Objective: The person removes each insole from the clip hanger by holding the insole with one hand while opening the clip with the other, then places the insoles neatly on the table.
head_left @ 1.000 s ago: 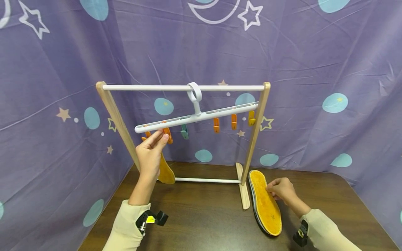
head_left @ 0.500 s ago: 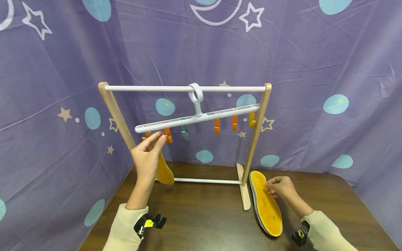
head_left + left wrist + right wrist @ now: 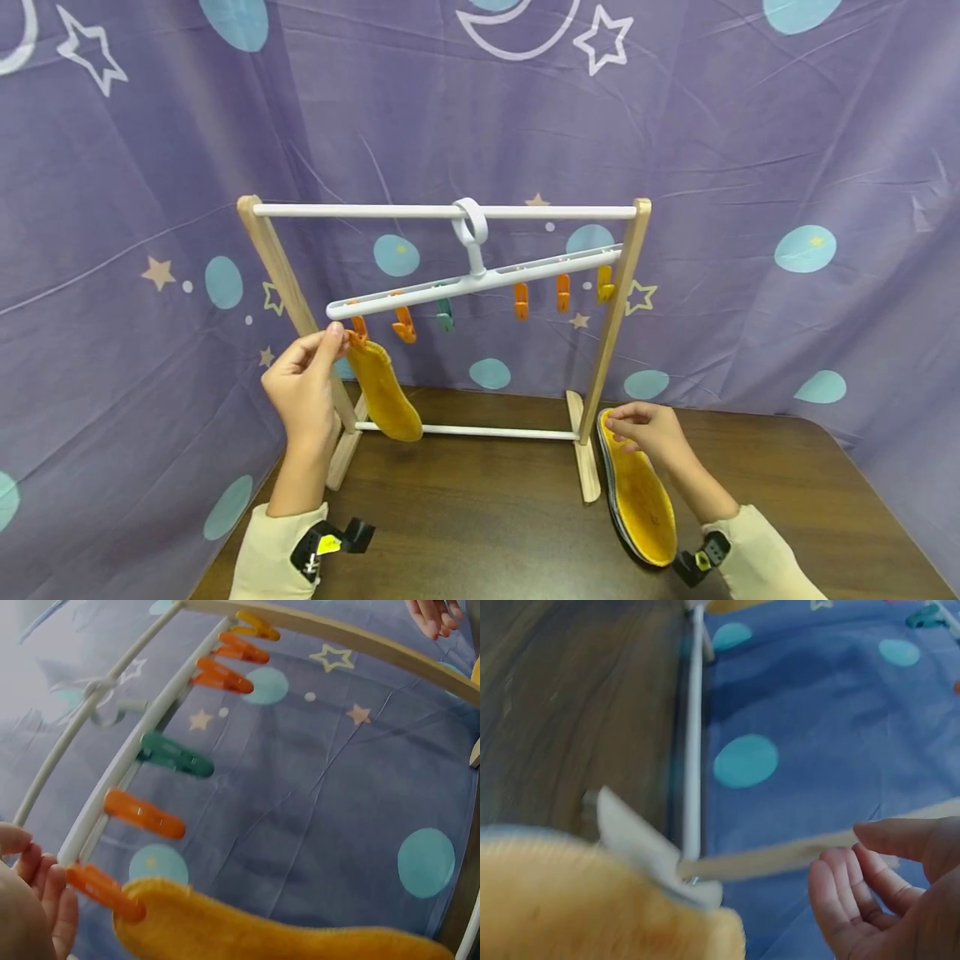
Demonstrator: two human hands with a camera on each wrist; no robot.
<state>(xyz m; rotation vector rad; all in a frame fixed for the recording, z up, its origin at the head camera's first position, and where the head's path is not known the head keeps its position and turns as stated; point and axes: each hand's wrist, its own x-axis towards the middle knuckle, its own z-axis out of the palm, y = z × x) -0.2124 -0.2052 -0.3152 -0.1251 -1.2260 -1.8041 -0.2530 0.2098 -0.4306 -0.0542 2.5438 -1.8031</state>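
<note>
A fuzzy yellow insole [image 3: 385, 392] hangs by its upper end from the leftmost orange clip [image 3: 105, 891] of a white clip hanger [image 3: 442, 289]. My left hand [image 3: 303, 387] is raised at that clip, thumb and fingertips close to its side; the left wrist view shows no firm pinch on it. Another yellow insole [image 3: 641, 504], with a grey and dark rim, lies on the table to the right. Just above its far end hovers my right hand [image 3: 652, 437]. In the right wrist view its thumb and loosely bent fingers [image 3: 847, 889] hold nothing.
The hanger's hook loops over the white top bar [image 3: 360, 211] of a wooden-sided rack [image 3: 611, 333]. Along the tilted hanger are more clips: a second orange one [image 3: 404, 325], a green one [image 3: 445, 315], and others at right. A patterned purple curtain [image 3: 712, 167] surrounds the brown table [image 3: 480, 517].
My left hand has moved left, from beside the second orange clip to the leftmost one, uncovering the hanging insole. My right hand has shifted left and up toward the lying insole's far end.
</note>
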